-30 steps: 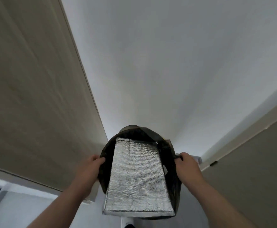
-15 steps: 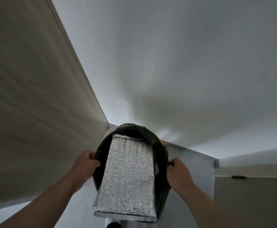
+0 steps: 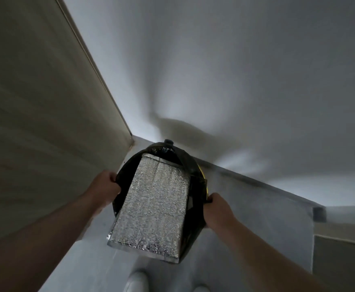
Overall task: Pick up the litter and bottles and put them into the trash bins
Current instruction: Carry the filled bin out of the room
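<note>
No readable text or labels anywhere

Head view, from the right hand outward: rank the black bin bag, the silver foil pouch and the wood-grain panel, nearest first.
1. black bin bag: gripped at its right rim by the right hand.
2. silver foil pouch: centre, sticking out of the bag.
3. wood-grain panel: far left.
</note>
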### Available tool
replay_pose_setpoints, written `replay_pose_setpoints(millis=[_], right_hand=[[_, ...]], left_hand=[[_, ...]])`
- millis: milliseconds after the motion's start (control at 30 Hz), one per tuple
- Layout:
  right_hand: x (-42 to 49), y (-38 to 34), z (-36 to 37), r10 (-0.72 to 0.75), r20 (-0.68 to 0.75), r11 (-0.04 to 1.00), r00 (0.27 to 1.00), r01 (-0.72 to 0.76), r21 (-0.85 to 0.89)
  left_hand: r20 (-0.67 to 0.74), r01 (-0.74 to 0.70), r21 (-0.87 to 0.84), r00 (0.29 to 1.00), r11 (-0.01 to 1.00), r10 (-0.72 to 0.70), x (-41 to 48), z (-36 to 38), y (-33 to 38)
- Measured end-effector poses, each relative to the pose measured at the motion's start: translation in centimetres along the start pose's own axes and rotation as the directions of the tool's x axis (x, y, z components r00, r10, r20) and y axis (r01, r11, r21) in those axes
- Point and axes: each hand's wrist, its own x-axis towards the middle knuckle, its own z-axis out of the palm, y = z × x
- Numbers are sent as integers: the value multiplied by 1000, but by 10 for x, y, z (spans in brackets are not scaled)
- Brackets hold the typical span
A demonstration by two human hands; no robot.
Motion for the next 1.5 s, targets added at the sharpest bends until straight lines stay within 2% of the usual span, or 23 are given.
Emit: replay_pose_setpoints(millis=[100, 267, 500, 667, 800, 933, 1033, 1100, 1167, 1267, 1367, 1500], right_hand=[[25, 4, 19, 3, 1, 999, 1000, -3, 44], [48, -2, 37, -18, -18, 999, 1000, 19, 46], [79, -20, 49, -22, -9, 999, 1000, 23, 32], [86, -27, 56, 26, 59, 993, 998, -33, 111], [86, -25, 56, 44, 72, 979, 996, -57, 194], [83, -29, 54, 101, 93, 970, 990, -119, 212], [63, -38, 40, 174, 233, 953, 957, -224, 205], [43, -55, 23, 202, 270, 946, 941, -259, 194], [20, -84, 3, 168, 209, 958, 963, -210, 197], [-25, -133, -24, 44, 98, 981, 994, -61, 184], [-87, -179, -51, -39, 197, 968, 980, -12, 251], [-182, -228, -83, -131, 319, 990, 939, 107, 91]], left_hand=[[-19, 14, -34, 1000, 999, -14, 28, 8, -15], [-14, -17, -66, 1000, 998, 16, 49, 16, -26], [-81, -52, -88, 996, 995, 44, 90, 22, -32], [-43, -70, -55, 997, 996, 68, 108, 15, -43], [-7, -69, -95, 998, 993, 69, 113, 13, -51], [-49, -77, -70, 996, 995, 73, 110, 13, -53], [-71, -62, -85, 996, 994, 56, 89, 6, -39], [-61, -73, -57, 996, 996, 70, 72, -6, -19], [-60, -112, -31, 992, 993, 110, 49, -22, 11], [-21, -180, -55, 984, 982, 179, -1, -52, 61], [40, -262, -90, 963, 961, 266, -68, -87, 106], [81, -295, -86, 950, 952, 302, -180, -135, 145]])
